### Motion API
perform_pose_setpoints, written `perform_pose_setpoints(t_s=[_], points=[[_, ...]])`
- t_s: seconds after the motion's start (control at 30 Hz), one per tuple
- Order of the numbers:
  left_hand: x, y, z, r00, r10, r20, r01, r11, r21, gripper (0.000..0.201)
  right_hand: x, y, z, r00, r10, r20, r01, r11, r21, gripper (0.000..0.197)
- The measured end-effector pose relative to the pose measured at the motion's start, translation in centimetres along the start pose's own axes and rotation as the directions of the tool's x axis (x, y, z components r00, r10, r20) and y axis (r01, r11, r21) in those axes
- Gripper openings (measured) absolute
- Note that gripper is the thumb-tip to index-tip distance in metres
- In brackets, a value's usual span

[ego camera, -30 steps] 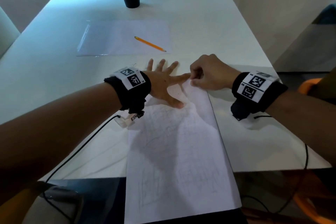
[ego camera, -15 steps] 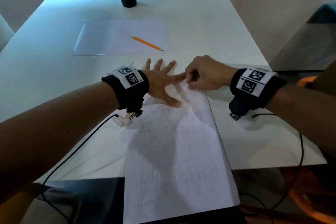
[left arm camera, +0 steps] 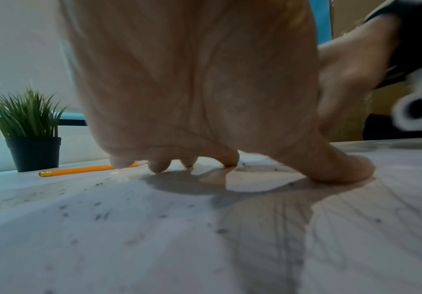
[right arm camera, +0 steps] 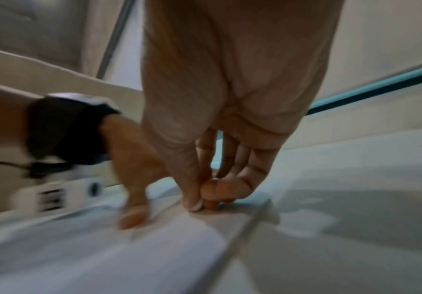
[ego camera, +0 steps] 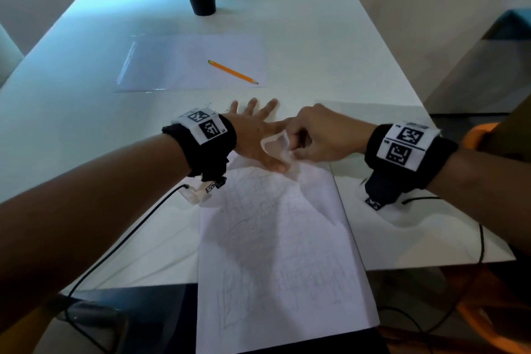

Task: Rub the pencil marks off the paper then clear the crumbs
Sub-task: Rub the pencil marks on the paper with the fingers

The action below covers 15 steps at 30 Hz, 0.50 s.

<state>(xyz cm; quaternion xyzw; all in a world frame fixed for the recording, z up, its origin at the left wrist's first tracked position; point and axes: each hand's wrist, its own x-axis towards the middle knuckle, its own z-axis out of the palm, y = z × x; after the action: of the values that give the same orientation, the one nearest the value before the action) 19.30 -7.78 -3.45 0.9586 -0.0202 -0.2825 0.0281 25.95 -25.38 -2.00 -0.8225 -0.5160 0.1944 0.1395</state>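
The white pencil-marked paper sheet (ego camera: pixel 275 241), overhanging the white table (ego camera: pixel 330 60), is pinned by the left hand (ego camera: pixel 255 138), fingers spread; its corner is pinched by the right hand (ego camera: pixel 319 135). Tearing is risked if it is pulled.

The room is dim, with cool bluish light glancing off the far side of the white table (ego camera: pixel 316 46) beyond the hands and a streak of glare on the plastic sleeve (ego camera: pixel 149 66) there. Both hands cast soft grey shadows towards the person over the scribbled paper (ego camera: pixel 275 253). The right wrist view is smeared by motion blur, the left wrist view is soft close up, and straight edges bow towards the frame borders.
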Motion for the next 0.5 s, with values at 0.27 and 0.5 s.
perform_pose_setpoints(t_s=[0.27, 0.5], points=[[-0.1, 0.0, 0.0, 1.000, -0.006, -0.004, 0.006, 1.000, -0.007, 0.112, 0.0, -1.0, 0.2, 0.999, -0.033, 0.029, 0.033, 0.999, -0.004, 0.013], [-0.3, 0.2, -0.1, 1.000, -0.012, 0.010, 0.012, 1.000, 0.005, 0.110, 0.6, -0.6, -0.3, 0.999, 0.022, -0.042, -0.024, 0.999, -0.039, 0.007]])
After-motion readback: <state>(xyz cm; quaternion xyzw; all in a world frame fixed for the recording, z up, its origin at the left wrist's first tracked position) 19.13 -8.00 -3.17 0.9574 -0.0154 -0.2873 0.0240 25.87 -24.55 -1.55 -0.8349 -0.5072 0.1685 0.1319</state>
